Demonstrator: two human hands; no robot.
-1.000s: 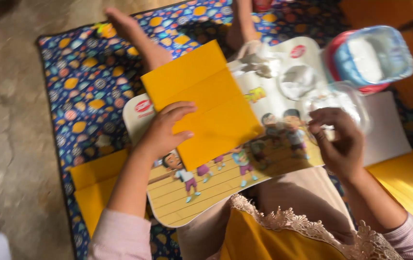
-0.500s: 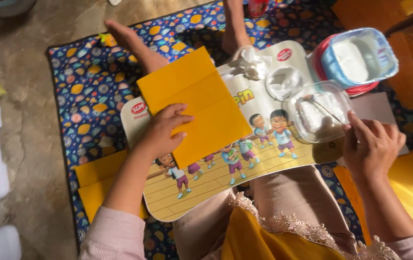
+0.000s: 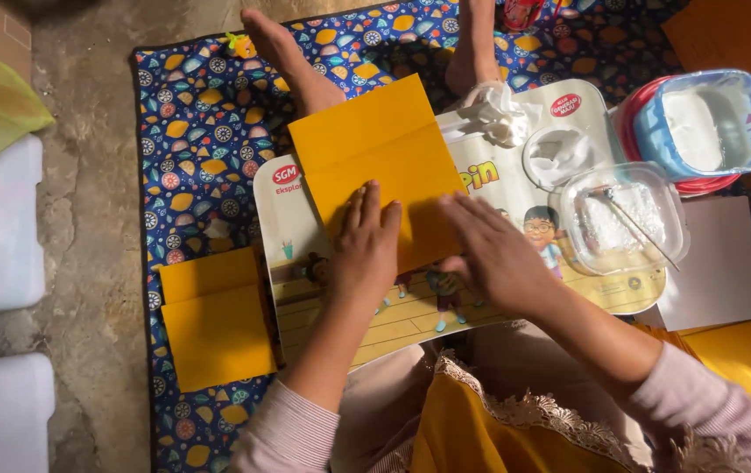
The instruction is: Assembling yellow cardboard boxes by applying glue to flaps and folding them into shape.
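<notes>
A dark blue patterned mat [image 3: 218,131] covers the rough floor, and on it, across the person's lap, lies a large cartoon-printed board [image 3: 375,324] serving as a work surface. On that board sits a folded yellow paper envelope [image 3: 375,149], tilted, its near edge under both hands. The left hand [image 3: 365,250] lies flat on the envelope's lower part, fingers together and stretched out, gripping nothing, just pressing down. The right hand [image 3: 491,254] is flat too, fingers extended leftward onto the envelope's lower right corner, palm down, holding nothing. To the left on the mat, well apart from the hands, rests a stack of yellow folded papers [image 3: 216,315]. At the right of the board sits a clear plastic container [image 3: 625,219] with white paste and a thin stick [image 3: 634,228] inside. Above it, a round white lid [image 3: 559,153], and beside that a crumpled white plastic bag [image 3: 493,114]. Off the board, at the far right, stands a blue and red tub [image 3: 708,127] with white contents. 2 bare feet [image 3: 279,52] rest at the mat's far end.
</notes>
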